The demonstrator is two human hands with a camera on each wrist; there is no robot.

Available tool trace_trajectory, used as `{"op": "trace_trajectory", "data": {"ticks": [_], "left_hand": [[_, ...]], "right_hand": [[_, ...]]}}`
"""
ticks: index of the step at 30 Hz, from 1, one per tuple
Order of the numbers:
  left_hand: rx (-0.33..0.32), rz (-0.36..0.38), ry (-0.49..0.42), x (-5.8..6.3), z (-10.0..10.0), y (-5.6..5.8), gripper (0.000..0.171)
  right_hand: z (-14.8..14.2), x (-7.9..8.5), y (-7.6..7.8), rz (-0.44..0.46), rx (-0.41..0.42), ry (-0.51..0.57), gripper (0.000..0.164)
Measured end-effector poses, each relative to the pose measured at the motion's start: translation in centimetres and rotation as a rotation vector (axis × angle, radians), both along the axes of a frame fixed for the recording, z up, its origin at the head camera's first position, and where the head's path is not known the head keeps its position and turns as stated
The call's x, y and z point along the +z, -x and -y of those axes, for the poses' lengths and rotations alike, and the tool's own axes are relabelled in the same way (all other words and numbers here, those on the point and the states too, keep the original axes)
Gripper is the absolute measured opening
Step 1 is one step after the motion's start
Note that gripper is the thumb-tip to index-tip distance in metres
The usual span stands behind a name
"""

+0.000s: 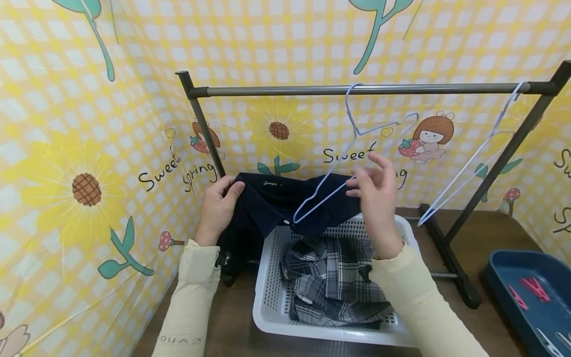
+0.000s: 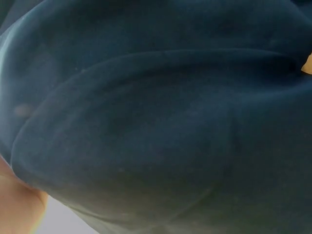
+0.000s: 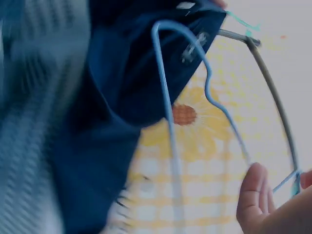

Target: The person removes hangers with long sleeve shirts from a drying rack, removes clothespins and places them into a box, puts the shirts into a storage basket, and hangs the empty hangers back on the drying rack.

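My left hand (image 1: 218, 206) pinches the collar edge of a navy shirt (image 1: 256, 208), thumb on the near side. In the left wrist view the navy cloth (image 2: 161, 126) fills nearly everything. A pale blue wire hanger (image 1: 315, 191) hooks over the rail, its near lower end in front of the shirt's neck opening. My right hand (image 1: 379, 203) is at the hanger's wire, fingers loosely bent and apart. In the right wrist view a gap shows between thumb (image 3: 252, 187) and finger, with wire behind; firm contact is unclear.
A white basket (image 1: 267, 317) beneath holds grey plaid clothing (image 1: 339, 277). The dark garment rail (image 1: 276, 91) spans behind, with a second hanger (image 1: 464, 171) at its right. A blue tray (image 1: 499, 277) with pink clips (image 1: 535, 287) stands right. Patterned yellow cloth (image 1: 85, 139) encloses the table.
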State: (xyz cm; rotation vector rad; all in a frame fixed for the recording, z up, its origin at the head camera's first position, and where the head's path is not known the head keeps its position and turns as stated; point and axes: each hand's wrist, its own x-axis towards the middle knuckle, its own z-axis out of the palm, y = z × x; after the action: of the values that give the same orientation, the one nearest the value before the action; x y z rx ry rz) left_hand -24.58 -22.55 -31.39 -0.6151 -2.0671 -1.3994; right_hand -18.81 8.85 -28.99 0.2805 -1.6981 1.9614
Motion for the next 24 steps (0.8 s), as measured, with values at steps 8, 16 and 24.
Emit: {"op": "trace_trajectory", "data": {"ticks": [8, 16, 24], "left_hand": [[-0.001, -0.019, 0.020, -0.6, 0.1, 0.5, 0.018], [-0.029, -0.019, 0.024, -0.7, -0.2, 0.7, 0.015], [0.016, -0.021, 0.022, 0.9, -0.6, -1.1, 0.012]], "right_hand": [[3.0, 1.2, 0.4, 0.132, 0.007, -1.000, 0.049], [2.6, 0.4, -1.2, 0.194, 0.024, -1.100, 0.029], [0.8, -0.1, -4.4, 0.183, 0.051, -1.085, 0.031]]}}
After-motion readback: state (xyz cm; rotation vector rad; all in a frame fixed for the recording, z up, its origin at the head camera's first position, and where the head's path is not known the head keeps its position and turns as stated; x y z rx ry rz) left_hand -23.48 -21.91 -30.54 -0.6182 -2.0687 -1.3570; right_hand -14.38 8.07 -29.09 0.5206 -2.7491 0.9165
